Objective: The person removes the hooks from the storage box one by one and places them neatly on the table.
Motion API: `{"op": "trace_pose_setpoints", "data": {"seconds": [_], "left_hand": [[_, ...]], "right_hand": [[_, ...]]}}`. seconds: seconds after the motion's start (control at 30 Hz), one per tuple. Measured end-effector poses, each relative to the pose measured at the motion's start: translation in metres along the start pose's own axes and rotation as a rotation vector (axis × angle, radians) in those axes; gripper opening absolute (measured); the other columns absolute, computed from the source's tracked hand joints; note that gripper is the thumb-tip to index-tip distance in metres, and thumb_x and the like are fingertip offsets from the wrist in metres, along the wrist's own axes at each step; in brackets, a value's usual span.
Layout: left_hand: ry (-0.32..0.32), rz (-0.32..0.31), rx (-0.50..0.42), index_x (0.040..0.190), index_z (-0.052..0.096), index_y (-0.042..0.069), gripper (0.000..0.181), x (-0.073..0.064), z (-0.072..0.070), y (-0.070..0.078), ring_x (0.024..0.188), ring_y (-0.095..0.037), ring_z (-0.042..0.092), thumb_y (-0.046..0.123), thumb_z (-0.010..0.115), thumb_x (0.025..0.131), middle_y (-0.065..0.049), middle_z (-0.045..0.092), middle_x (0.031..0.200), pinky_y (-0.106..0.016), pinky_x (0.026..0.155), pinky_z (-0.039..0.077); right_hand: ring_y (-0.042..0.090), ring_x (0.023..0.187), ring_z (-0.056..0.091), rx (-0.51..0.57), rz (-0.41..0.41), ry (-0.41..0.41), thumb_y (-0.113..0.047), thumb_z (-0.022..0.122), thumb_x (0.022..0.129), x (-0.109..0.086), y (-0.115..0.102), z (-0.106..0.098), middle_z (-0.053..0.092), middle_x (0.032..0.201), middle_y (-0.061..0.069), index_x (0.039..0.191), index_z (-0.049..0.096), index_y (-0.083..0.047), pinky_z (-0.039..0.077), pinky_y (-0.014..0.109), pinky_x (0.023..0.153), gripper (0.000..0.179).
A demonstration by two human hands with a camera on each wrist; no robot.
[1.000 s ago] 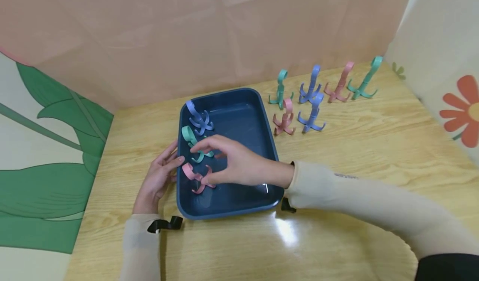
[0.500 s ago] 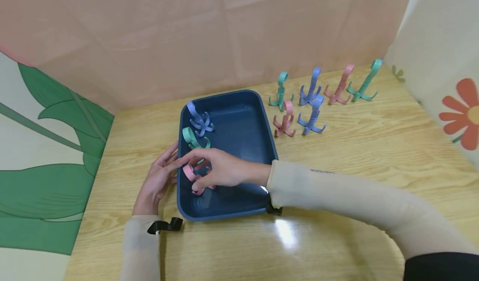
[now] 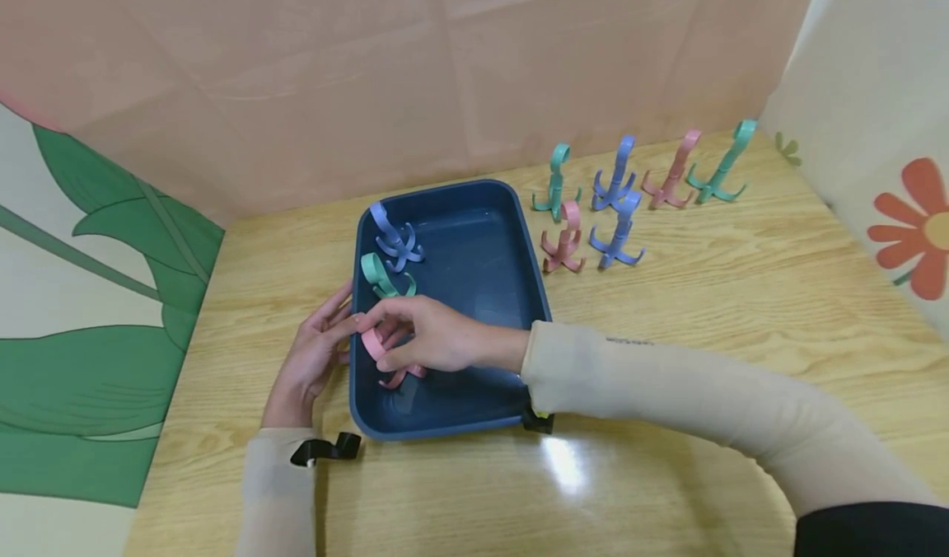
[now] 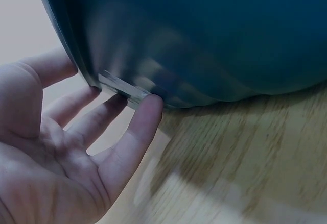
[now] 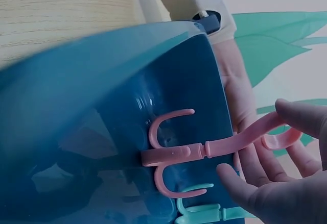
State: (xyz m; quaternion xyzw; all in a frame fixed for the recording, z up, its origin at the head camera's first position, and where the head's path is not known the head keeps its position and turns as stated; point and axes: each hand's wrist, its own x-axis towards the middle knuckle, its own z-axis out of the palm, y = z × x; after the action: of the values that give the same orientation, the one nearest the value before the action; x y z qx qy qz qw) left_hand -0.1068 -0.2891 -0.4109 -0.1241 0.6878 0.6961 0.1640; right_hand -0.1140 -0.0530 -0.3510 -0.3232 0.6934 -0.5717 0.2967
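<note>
A dark blue tray (image 3: 482, 273) stands on the wooden table. My left hand (image 3: 304, 363) holds its left side, thumb at the rim and fingertips against the outer wall, as the left wrist view shows. Inside the tray my right hand (image 3: 437, 336) holds the curled end of a pink multi-prong hook (image 5: 230, 145). The thumb touches its neck in the right wrist view, while the index finger lies beside it. Its prongs point toward the tray's middle. Along the same wall lie a teal hook (image 3: 376, 272) and a blue hook (image 3: 400, 245).
Upright hooks stand right of the tray: teal (image 3: 556, 186), pink (image 3: 563, 248), blue (image 3: 618, 240), with several more behind and to the right, the farthest teal (image 3: 722, 174). A peach-coloured cloth (image 3: 334, 87) hangs at the back of the table.
My right hand has moved left and slightly nearer, from over the teal hook to the pink hook's curled end, and its fingers have closed around it. The left hand has stayed at the tray.
</note>
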Motion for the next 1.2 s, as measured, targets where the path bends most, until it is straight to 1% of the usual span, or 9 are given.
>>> {"op": "trace_pose_setpoints", "data": {"seconds": [0.1, 0.2, 0.4, 0.57, 0.77, 0.87, 1.0, 1.13, 1.2], "left_hand": [[-0.005, 0.008, 0.003, 0.156, 0.040, 0.031, 0.061, 0.000, 0.000, -0.001, 0.117, -0.017, 0.062, 0.020, 0.063, 0.100, -0.005, 0.041, 0.157, -0.043, 0.084, 0.056], [-0.001, 0.003, 0.003, 0.155, 0.040, 0.032, 0.061, -0.001, -0.001, 0.000, 0.122, -0.020, 0.059, 0.021, 0.064, 0.100, -0.004, 0.041, 0.157, -0.043, 0.085, 0.055], [0.007, -0.010, 0.025, 0.154, 0.041, 0.037, 0.061, -0.002, -0.001, 0.002, 0.133, -0.028, 0.051, 0.025, 0.065, 0.099, -0.001, 0.040, 0.158, -0.045, 0.089, 0.054], [0.019, -0.013, 0.048, 0.154, 0.041, 0.037, 0.064, -0.003, 0.000, 0.002, 0.127, -0.022, 0.057, 0.029, 0.068, 0.097, -0.003, 0.041, 0.157, -0.043, 0.087, 0.055], [0.010, 0.021, 0.026, 0.156, 0.038, 0.030, 0.066, -0.004, 0.001, 0.001, 0.117, -0.014, 0.062, 0.023, 0.068, 0.098, -0.007, 0.040, 0.157, -0.040, 0.081, 0.057], [0.006, 0.027, 0.033, 0.157, 0.038, 0.030, 0.065, -0.004, 0.001, 0.000, 0.117, -0.015, 0.062, 0.022, 0.067, 0.098, -0.007, 0.039, 0.158, -0.041, 0.081, 0.057], [0.009, 0.025, 0.042, 0.157, 0.037, 0.030, 0.065, -0.004, 0.000, -0.001, 0.118, -0.015, 0.062, 0.023, 0.066, 0.099, -0.006, 0.038, 0.158, -0.042, 0.082, 0.057], [0.007, 0.026, 0.041, 0.157, 0.037, 0.029, 0.066, -0.005, 0.001, -0.001, 0.118, -0.016, 0.062, 0.023, 0.066, 0.099, -0.007, 0.039, 0.158, -0.042, 0.083, 0.056], [0.003, 0.023, 0.041, 0.157, 0.037, 0.030, 0.065, -0.005, 0.002, -0.002, 0.118, -0.016, 0.062, 0.023, 0.066, 0.099, -0.007, 0.039, 0.158, -0.042, 0.084, 0.056]], "right_hand": [[0.015, 0.098, 0.065, -0.001, -0.024, 0.011, 0.003, 0.073, 0.089, -0.001, -0.001, 0.000, 0.066, 0.110, 0.010, 0.128, 0.062, 0.000, 0.054, 0.028, 0.086, 0.041], [0.015, 0.098, 0.065, 0.000, -0.051, 0.020, 0.003, 0.073, 0.088, -0.004, -0.003, -0.001, 0.066, 0.109, 0.010, 0.128, 0.062, 0.001, 0.052, 0.029, 0.090, 0.041], [0.014, 0.096, 0.066, -0.021, -0.118, 0.057, 0.000, 0.074, 0.088, -0.018, -0.013, -0.009, 0.068, 0.106, 0.007, 0.127, 0.063, -0.001, 0.053, 0.030, 0.089, 0.040], [0.019, 0.099, 0.066, 0.018, -0.165, 0.082, -0.001, 0.073, 0.089, -0.036, -0.025, -0.023, 0.068, 0.109, 0.007, 0.127, 0.064, -0.004, 0.055, 0.034, 0.088, 0.039], [0.025, 0.100, 0.066, 0.063, -0.255, 0.134, 0.002, 0.072, 0.089, -0.065, -0.038, -0.047, 0.067, 0.111, 0.018, 0.129, 0.063, 0.000, 0.056, 0.042, 0.089, 0.041], [0.028, 0.101, 0.066, 0.049, -0.290, 0.172, 0.003, 0.073, 0.088, -0.083, -0.043, -0.062, 0.067, 0.112, 0.017, 0.130, 0.062, 0.001, 0.056, 0.042, 0.089, 0.043], [0.031, 0.101, 0.066, -0.002, -0.321, 0.237, 0.004, 0.074, 0.088, -0.110, -0.047, -0.083, 0.067, 0.111, 0.013, 0.132, 0.061, 0.001, 0.057, 0.039, 0.085, 0.046], [0.031, 0.101, 0.066, -0.045, -0.323, 0.324, 0.005, 0.074, 0.088, -0.140, -0.043, -0.106, 0.068, 0.112, 0.015, 0.132, 0.063, -0.002, 0.057, 0.034, 0.083, 0.046], [0.030, 0.100, 0.067, -0.036, -0.320, 0.365, 0.007, 0.072, 0.088, -0.155, -0.040, -0.118, 0.067, 0.112, 0.017, 0.132, 0.063, -0.002, 0.056, 0.031, 0.083, 0.046]]}}
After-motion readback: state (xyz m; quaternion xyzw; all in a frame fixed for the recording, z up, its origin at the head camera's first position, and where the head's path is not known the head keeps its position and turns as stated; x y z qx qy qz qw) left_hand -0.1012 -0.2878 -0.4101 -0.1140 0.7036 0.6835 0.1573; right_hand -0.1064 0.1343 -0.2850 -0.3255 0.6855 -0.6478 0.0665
